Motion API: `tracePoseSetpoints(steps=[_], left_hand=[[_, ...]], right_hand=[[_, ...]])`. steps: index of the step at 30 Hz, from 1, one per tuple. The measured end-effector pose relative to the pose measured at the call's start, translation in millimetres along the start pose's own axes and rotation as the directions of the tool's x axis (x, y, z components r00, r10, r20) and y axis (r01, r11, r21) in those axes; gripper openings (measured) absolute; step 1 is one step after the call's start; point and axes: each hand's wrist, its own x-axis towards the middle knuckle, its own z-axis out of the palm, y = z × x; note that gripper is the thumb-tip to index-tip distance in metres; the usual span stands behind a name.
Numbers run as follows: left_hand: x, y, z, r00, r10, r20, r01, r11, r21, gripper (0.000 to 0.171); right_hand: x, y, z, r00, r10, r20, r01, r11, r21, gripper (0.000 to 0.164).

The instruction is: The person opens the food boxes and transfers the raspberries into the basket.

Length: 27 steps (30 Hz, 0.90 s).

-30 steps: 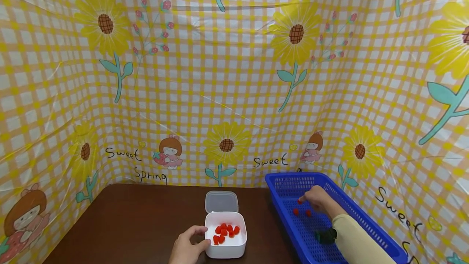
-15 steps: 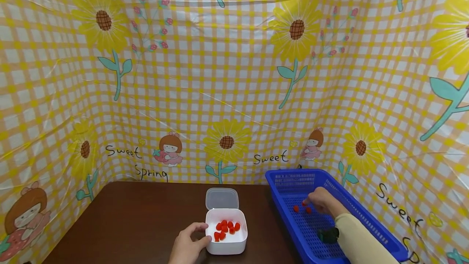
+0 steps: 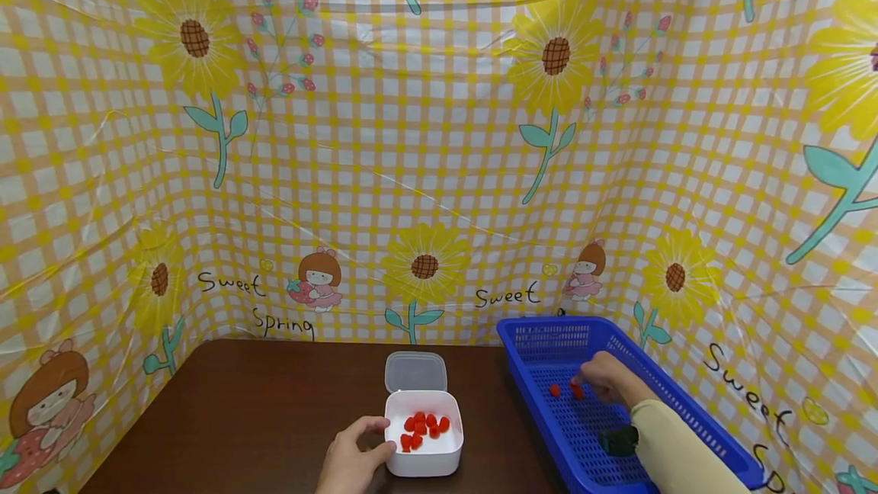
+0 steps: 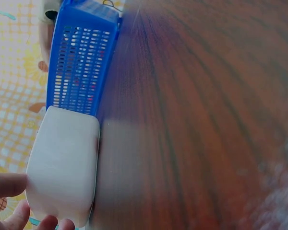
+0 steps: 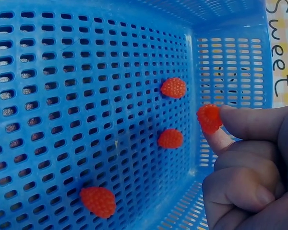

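Right wrist view: your right hand (image 5: 254, 167) pinches a red raspberry (image 5: 210, 118) between thumb and index finger inside the blue perforated basket (image 5: 230, 19).
Three more raspberries (image 5: 171, 139) lie beside that hand; your left hand (image 3: 348, 457) rests spread thumb and fingers against the white box (image 3: 423, 465), which holds a raspberry cluster (image 3: 421, 428).

The left hand (image 3: 350, 454) rests, thumb apart. Toward the right edge of the worktop (image 3: 274, 402), the right hand (image 3: 607, 378) pinches.
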Motion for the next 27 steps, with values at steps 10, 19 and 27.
tracePoseSetpoints(steps=[10, 19, 27], left_hand=[[0.2, -0.2, -0.3, 1.000, -0.019, 0.012, 0.019, 1.000, -0.007, 0.033], [-0.8, 2.3, -1.2, 1.000, 0.001, -0.001, -0.001, 1.000, 0.016, 0.033], [-2.0, 2.6, -1.4, 1.000, 0.018, 0.006, -0.018, 1.000, -0.012, 0.033]], right_hand=[[-4, -14, 3, 0.997, -0.064, -0.039, 0.062, 0.997, -0.034, 0.051], [-14, -66, 18, 0.985, -0.171, 0.004, 0.170, 0.982, 0.082, 0.047], [-30, -106, 38, 0.968, -0.247, 0.034, 0.240, 0.961, 0.135, 0.015]])
